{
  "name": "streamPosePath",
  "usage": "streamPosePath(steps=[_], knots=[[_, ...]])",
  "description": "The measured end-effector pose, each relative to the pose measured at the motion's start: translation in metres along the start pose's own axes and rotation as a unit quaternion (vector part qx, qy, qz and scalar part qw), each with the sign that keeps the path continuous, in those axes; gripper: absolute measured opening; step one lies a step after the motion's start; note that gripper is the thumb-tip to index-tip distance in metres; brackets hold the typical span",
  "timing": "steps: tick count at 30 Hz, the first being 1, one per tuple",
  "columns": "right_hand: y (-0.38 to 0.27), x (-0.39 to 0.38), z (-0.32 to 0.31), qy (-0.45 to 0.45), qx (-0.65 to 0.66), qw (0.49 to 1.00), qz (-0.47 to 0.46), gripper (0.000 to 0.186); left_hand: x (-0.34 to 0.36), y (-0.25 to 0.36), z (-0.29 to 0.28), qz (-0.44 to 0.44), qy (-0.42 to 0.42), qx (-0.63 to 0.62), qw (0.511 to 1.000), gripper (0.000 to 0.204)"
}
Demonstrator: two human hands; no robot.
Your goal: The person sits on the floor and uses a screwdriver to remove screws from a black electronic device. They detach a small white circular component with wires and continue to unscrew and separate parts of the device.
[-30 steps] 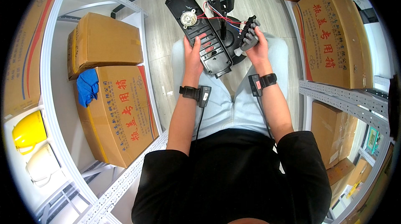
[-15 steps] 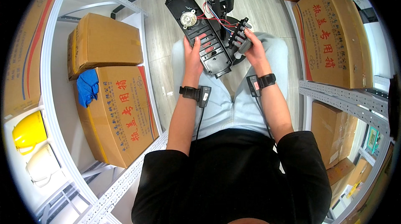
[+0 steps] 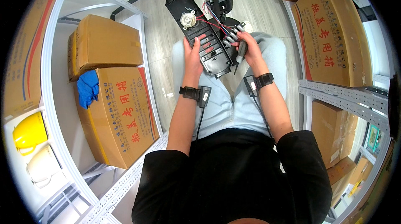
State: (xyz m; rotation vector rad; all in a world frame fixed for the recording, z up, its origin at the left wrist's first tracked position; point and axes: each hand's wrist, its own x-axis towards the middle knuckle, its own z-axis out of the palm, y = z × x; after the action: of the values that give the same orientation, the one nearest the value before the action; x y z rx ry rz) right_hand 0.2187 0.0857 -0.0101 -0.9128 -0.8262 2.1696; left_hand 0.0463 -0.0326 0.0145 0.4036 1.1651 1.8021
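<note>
A black plastic panel (image 3: 200,32) w/ a round motor part (image 3: 189,20) and red/blue wires (image 3: 211,17) is propped on the lap, tilted away from the body. Its lower end is gripped by the left hand (image 3: 194,50), fingers curled over the slotted face. A switch block (image 3: 233,36) w/ grey keys, joined to the wires, is clasped in the right hand (image 3: 249,48), along w/ what looks like a screwdriver (image 3: 239,55); fingers closed round both.

Metal shelving (image 3: 50,111) on the left is loaded w/ two cardboard boxes (image 3: 112,111), shut, contents not seen; a blue cloth (image 3: 87,88) is draped between them. A yellow jug (image 3: 27,134) and a cream one (image 3: 41,165) are kept lower down. More shut boxes (image 3: 334,27) are stacked at right.
</note>
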Motion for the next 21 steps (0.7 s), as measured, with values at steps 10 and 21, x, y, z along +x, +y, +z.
streamPosePath(steps=[10, 21], knots=[[0.003, 0.002, 0.0, 0.03, -0.028, 0.999, 0.036, 0.022, 0.0, 0.0, 0.0, 0.0, 0.004, -0.001, 1.0, 0.041], [0.007, 0.006, -0.004, 0.042, -0.048, 0.997, 0.038, 0.029, 0.001, -0.002, -0.001, 0.0, 0.004, -0.007, 1.0, 0.04]])
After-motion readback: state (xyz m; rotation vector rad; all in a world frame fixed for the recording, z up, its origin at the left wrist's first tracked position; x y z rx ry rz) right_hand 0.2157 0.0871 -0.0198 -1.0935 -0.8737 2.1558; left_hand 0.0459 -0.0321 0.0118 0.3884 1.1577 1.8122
